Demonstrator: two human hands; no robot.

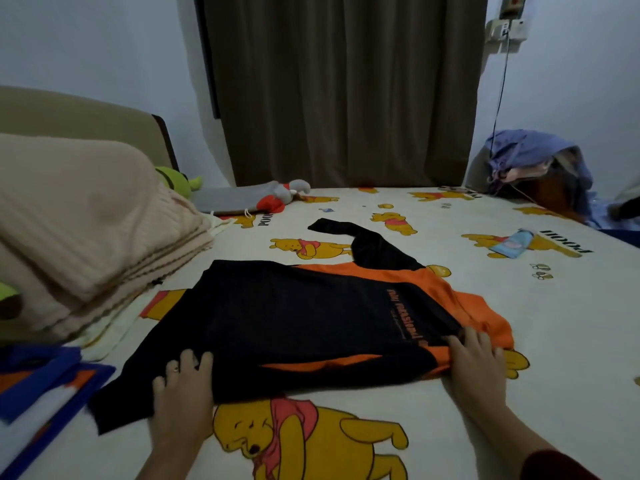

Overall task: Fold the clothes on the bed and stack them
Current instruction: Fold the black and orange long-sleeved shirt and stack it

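Black-and-orange shirt (311,317) lay mid-bed (450,410), half folded; left hand (181,386) and right hand (476,362) both gripped its near edge; cloth looked light, limp, likely slippery, best taken at near corners, one sleeve trailing behind.

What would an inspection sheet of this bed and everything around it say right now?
Surface: bed sheet with cartoon bear print.
Job's things: black and orange shirt lying flat, one sleeve stretched away; beige folded stack at left; blue and orange garment at near left.
Clutter: plush toys, small blue pouch.
Hands: left hand and right hand grip the shirt's near edge.
Cables: blue cord hanging from a wall socket.
Surroundings: dark curtain, clothes pile at right.
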